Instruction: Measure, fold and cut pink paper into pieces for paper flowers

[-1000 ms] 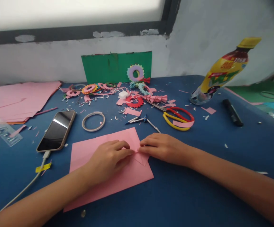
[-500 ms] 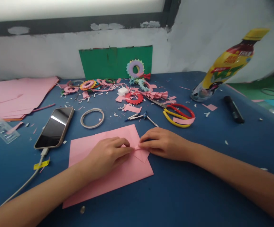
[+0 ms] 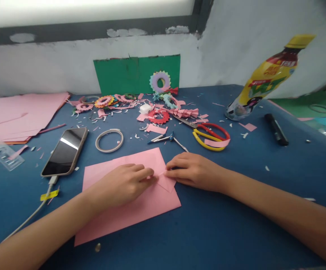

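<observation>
A pink paper sheet (image 3: pixel 129 212) lies on the blue table (image 3: pixel 222 232) in front of me, with a small folded flap at its right edge. My left hand (image 3: pixel 120 185) rests on the sheet, fingers pressed together on the fold. My right hand (image 3: pixel 192 170) sits at the sheet's right edge, fingertips pinching the same folded flap. The two hands nearly touch at the fold.
A phone (image 3: pixel 65 151) on a charging cable lies to the left, a tape ring (image 3: pixel 109 140) and a compass (image 3: pixel 167 138) behind the sheet. Red and yellow scissors (image 3: pixel 212 137), a black marker (image 3: pixel 276 129), a yellow bottle (image 3: pixel 264 80), paper rosettes (image 3: pixel 159 116), pink sheets (image 3: pixel 19 114) and a ruler (image 3: pixel 2 153) lie around.
My left hand has slid slightly left and flattened along the fold. The right hand keeps its place at the flap. The view shifted a little.
</observation>
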### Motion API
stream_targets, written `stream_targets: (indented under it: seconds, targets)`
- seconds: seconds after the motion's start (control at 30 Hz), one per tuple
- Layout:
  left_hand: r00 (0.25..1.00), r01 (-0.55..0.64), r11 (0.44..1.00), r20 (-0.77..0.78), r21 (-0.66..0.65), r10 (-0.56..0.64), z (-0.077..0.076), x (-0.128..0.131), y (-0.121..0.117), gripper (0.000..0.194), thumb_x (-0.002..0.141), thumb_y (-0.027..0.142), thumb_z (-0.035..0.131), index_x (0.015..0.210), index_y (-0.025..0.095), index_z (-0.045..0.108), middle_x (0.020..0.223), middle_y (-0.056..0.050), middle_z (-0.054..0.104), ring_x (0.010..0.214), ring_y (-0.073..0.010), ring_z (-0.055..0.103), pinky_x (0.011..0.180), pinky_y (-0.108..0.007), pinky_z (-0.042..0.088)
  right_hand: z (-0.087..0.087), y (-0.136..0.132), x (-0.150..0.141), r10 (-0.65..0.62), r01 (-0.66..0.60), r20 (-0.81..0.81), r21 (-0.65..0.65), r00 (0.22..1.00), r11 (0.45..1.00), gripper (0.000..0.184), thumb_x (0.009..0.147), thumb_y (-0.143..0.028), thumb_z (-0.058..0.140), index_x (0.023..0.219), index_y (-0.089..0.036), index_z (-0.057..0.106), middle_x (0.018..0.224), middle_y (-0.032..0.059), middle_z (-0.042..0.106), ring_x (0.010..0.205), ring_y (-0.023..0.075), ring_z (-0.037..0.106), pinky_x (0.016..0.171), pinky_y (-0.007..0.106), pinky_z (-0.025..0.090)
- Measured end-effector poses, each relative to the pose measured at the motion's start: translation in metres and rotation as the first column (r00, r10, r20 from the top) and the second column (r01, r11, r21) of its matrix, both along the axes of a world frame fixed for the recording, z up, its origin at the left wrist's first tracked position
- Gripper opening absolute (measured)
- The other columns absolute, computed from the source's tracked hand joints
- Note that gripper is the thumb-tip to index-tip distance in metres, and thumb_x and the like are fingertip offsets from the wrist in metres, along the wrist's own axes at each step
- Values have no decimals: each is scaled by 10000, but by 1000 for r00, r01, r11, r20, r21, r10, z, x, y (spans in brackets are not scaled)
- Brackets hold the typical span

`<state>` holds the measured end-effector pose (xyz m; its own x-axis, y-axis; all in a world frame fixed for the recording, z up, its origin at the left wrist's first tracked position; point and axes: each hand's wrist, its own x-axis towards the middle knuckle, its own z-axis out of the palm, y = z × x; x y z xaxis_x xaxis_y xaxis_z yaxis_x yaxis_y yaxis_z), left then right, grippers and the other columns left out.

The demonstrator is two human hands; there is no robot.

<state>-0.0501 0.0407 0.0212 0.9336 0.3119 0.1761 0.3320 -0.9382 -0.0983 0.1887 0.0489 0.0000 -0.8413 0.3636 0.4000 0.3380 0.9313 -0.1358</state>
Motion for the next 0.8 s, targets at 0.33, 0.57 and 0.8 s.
stream_targets:
  seconds: [0.33,0.57,0.8]
  targets:
    - [982,24,1000,188,-5,-23,-1,-2,-4,297,874,83,365,812,120,653,920,-79,675,766,-173,595,661,-310,497,0,0,0,0,0,1,-1,1000,1000,215,893,-191,446,971,-146,642,958,81,643,860,168,552,769,302,473]
    - [998,-3,998,70,-62,7,-3,4,-7,336,882,98,316,1004,129,628,1100,-88,626,952,-218,562,772,-366,490,0,-1,0,-3,3,4,0,1000,1000,226,896,-194,437,963,-146,646,956,84,640,851,174,552,764,307,474]
    - [984,-117,958,101,-261,148,-6,2,-10,353,828,58,374,1079,169,595,1176,-85,577,1050,-220,508,850,-368,441,2,0,0,-21,22,18,-16,1000,1000,251,906,-208,413,968,-160,651,966,91,633,854,177,545,751,313,477]
